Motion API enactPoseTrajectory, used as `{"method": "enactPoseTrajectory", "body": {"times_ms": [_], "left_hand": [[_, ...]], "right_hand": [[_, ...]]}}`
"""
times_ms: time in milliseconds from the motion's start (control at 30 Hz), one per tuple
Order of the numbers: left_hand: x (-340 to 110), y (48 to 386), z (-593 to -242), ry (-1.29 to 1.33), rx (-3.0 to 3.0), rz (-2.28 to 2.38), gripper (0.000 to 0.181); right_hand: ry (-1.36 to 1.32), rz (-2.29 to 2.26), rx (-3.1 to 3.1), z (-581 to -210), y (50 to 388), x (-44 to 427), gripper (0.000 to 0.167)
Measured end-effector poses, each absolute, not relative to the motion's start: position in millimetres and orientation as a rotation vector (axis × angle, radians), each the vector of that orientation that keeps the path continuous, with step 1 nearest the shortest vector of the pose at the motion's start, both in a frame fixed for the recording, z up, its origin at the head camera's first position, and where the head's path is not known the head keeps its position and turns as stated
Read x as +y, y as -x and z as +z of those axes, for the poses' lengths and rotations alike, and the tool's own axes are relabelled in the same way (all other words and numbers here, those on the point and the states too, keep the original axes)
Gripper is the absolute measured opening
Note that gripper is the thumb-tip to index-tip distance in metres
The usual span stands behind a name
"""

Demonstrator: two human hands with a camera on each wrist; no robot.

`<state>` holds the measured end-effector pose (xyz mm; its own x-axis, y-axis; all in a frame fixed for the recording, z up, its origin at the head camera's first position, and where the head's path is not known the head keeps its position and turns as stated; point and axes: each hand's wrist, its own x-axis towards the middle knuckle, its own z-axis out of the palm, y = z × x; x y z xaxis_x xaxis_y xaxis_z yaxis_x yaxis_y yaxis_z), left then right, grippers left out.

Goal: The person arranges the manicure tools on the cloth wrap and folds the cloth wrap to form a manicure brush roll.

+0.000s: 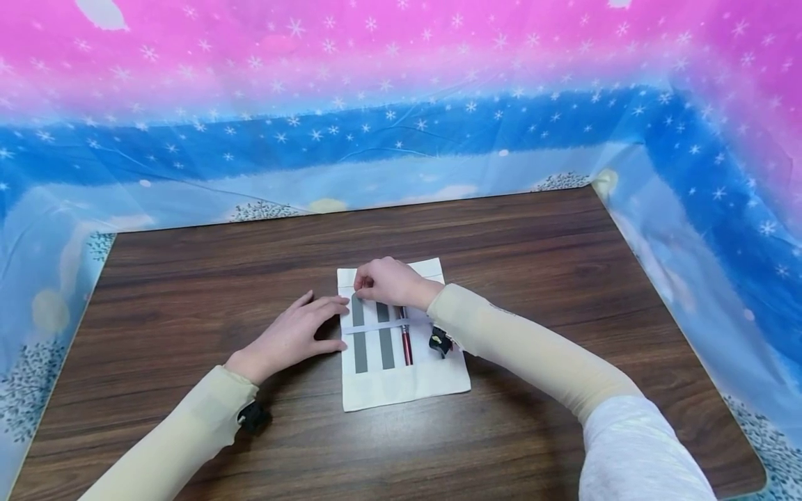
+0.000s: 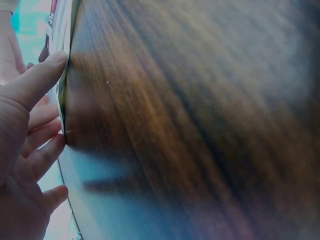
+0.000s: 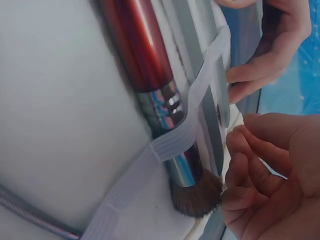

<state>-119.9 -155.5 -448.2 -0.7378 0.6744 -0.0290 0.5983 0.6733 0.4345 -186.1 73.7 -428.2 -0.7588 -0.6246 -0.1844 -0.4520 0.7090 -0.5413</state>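
A white fabric holder lies flat on the table, with a pale elastic band across it. Two flat grey strips, the left strip and the middle strip, are tucked under the band, along with a red-handled makeup brush. My left hand rests at the holder's left edge, fingers spread and fingertips touching it. Over the top of the holder, my right hand has its fingers curled close by the left strip's upper end. Whether they pinch it is unclear, though a rounded strip end shows beside them in the right wrist view.
A brown wood-grain table extends around the holder. Patterned pink and blue fabric hangs behind and along the sides. A slim dark metallic-looking rod lies at the lower left of the right wrist view. Each wrist carries a small black camera.
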Motion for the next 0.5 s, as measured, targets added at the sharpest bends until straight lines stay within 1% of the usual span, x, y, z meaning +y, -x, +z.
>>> {"method": "enactPoseTrajectory", "body": {"times_ms": [233,500], "left_hand": [[-156,121,-447,-1.033,2.684,0.593,0.056],[-158,129,-440,-1.080,2.675,0.616,0.030]], "right_hand": [[0.823,-0.757,2.532,-420,176,84,0.019],[0.912,-0.753,2.578,-411,160,109,0.018]]}}
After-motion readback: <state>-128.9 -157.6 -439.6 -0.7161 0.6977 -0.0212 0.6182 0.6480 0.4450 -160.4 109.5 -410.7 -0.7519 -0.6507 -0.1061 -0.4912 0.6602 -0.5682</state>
